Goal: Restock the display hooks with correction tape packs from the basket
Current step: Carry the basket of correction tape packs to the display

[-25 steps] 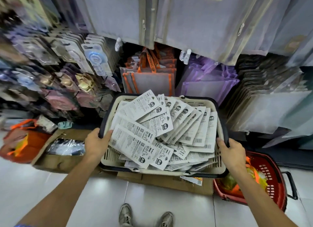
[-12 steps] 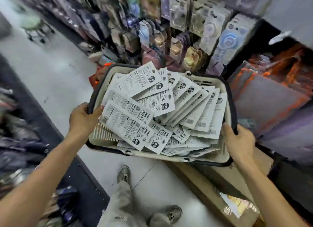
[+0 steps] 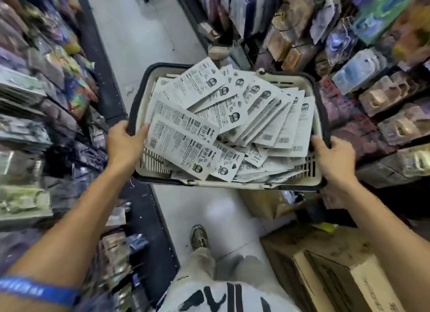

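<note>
A cream plastic basket (image 3: 242, 183) with a dark rim is held in the air at waist height, over the aisle floor. It is heaped with several white correction tape packs (image 3: 186, 146), lying backs up with printed text and barcodes. My left hand (image 3: 124, 143) grips the basket's left rim, the thumb lying over the edge against a pack. My right hand (image 3: 334, 159) grips the right rim. Hooks of packaged goods (image 3: 377, 95) hang on the right display.
A narrow tiled aisle (image 3: 139, 32) runs ahead between crowded racks on the left (image 3: 35, 102) and right. Cardboard boxes (image 3: 330, 272) stand on the floor at lower right. My foot (image 3: 199, 237) is on the tiles below the basket.
The basket has been lifted off the boxes, and I have turned left with it, from facing the hanging bags to looking down the aisle. Both hands kept their hold on the rim.
</note>
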